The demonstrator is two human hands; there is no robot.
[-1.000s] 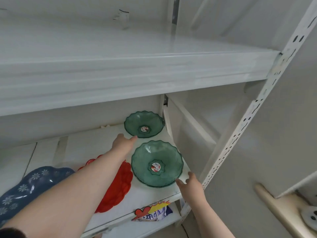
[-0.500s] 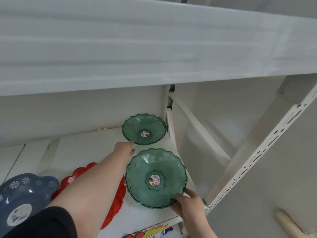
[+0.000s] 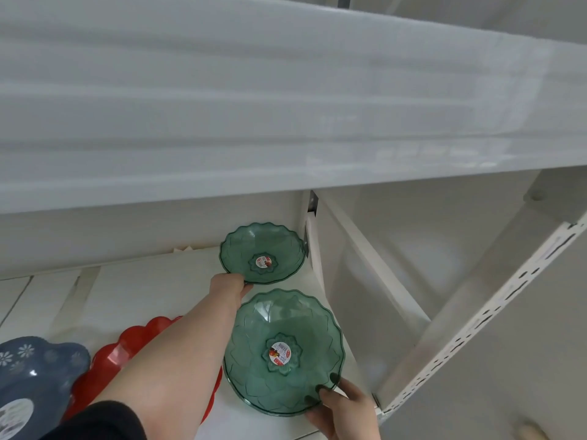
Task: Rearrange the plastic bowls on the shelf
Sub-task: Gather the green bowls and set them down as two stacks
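Note:
Two see-through green plastic bowls with scalloped rims sit on the white shelf [image 3: 136, 290]. The smaller green bowl [image 3: 263, 252] is at the back right corner. The larger green bowl [image 3: 282, 350] lies in front of it, near the shelf's front edge. My left hand [image 3: 230, 289] reaches far in and its fingers touch the near rim of the smaller bowl. My right hand [image 3: 341, 408] grips the larger bowl's front right rim, fingers showing through the plastic. A red scalloped bowl [image 3: 127, 354] lies partly under my left forearm.
A blue bowl with white flowers [image 3: 35, 373] sits at the front left. The upper shelf board [image 3: 254, 106] hangs low over the bowls. A perforated white upright [image 3: 495, 306] and a diagonal brace [image 3: 371, 258] bound the right side.
My left hand has slid further back until it reached the smaller bowl's rim. My right hand has closed on the larger bowl's front rim. The camera has dipped lower under the upper shelf.

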